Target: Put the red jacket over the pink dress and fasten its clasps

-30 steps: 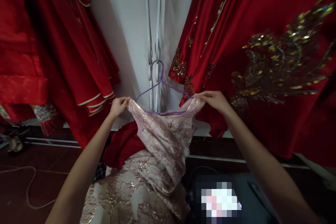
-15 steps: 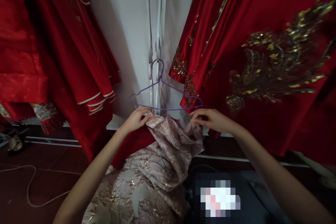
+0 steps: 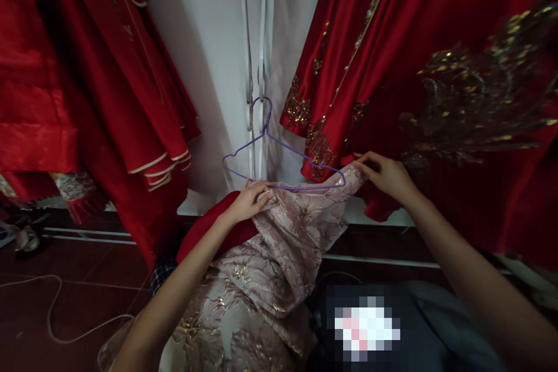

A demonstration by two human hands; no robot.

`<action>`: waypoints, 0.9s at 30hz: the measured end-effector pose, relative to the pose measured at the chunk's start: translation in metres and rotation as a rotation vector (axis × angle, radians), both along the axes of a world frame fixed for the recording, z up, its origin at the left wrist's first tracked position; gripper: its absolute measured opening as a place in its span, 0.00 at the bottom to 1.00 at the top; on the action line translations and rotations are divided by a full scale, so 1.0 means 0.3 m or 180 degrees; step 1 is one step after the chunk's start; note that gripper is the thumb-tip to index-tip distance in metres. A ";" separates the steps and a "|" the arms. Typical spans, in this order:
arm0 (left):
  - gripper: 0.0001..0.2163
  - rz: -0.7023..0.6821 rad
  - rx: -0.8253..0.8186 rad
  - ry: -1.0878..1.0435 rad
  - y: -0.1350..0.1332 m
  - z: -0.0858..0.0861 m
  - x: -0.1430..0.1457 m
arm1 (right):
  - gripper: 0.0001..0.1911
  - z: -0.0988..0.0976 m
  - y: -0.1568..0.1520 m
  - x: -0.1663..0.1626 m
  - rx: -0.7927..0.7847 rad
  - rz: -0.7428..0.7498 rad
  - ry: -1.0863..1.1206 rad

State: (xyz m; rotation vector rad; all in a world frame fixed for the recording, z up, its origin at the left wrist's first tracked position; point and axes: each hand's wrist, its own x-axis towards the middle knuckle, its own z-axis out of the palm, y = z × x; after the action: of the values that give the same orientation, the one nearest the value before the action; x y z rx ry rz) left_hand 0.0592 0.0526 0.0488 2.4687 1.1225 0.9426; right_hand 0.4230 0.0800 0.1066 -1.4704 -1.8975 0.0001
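Note:
A pale pink and gold brocade dress [image 3: 279, 244] drapes from my hands down toward the floor. My left hand [image 3: 248, 200] is closed on a bunch of its top edge, just under the bottom wire of a purple wire hanger [image 3: 279, 154]. The hanger hooks on a white cupboard door handle [image 3: 261, 90]. My right hand [image 3: 386, 174] pinches the dress's other shoulder and holds it at the hanger's right end.
Red satin garments with cream trim [image 3: 108, 99] hang at the left. A red gown with gold embroidery [image 3: 436, 99] hangs at the right, close to my right hand. A white cord [image 3: 56, 314] lies on the dark red floor. A dark bag [image 3: 414, 325] sits at lower right.
The dress slipped off the hanger and dropped, leaving the wire bare. Since then my right hand has lifted one shoulder back up to the hanger's right end; my left stays low.

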 end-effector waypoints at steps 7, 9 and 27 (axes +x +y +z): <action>0.12 0.0133 0.0166 0.0265 -0.008 -0.003 0.018 | 0.08 0.007 -0.014 -0.027 0.0033 0.0138 0.0084; 0.12 0.0115 0.0200 0.0293 -0.018 -0.003 0.022 | 0.09 0.008 -0.013 -0.025 0.0094 0.0136 0.0056; 0.13 0.0008 0.0123 0.0324 -0.014 0.009 0.012 | 0.11 0.014 -0.032 -0.053 0.0368 0.0075 0.0102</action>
State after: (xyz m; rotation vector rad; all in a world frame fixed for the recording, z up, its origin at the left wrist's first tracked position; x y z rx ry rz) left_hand 0.0627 0.0485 0.0516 2.5728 1.1499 0.8555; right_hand 0.4073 0.0702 0.1109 -1.3628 -1.8574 -0.0733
